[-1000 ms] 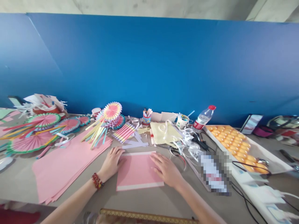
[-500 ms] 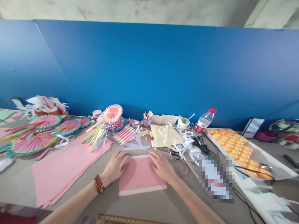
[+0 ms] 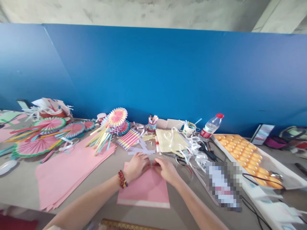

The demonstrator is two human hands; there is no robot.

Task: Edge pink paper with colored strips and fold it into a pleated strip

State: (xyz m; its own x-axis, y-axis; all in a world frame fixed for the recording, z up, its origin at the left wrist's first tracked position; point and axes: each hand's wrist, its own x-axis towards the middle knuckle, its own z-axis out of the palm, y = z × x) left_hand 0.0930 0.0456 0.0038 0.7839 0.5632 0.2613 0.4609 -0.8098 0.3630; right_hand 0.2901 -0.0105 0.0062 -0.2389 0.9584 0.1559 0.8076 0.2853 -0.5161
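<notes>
Drawn closer together since earlier: left hand [image 3: 137, 166], right hand [image 3: 165, 171] | both curled at far edge, pinch or mere touch indiscernible | place of pink paper sheet [image 3: 146, 191]: on surface [image 3: 21, 191], beneath hands

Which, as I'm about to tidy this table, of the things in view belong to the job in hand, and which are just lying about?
Job in hand:
pink sheet, with the left hand and right hand on it
likely, all having pink too: pink paper stack, pleated paper, paper fans

Seemingly lying about:
bottle with red cap
tray of orange domes
phone-like device
</notes>
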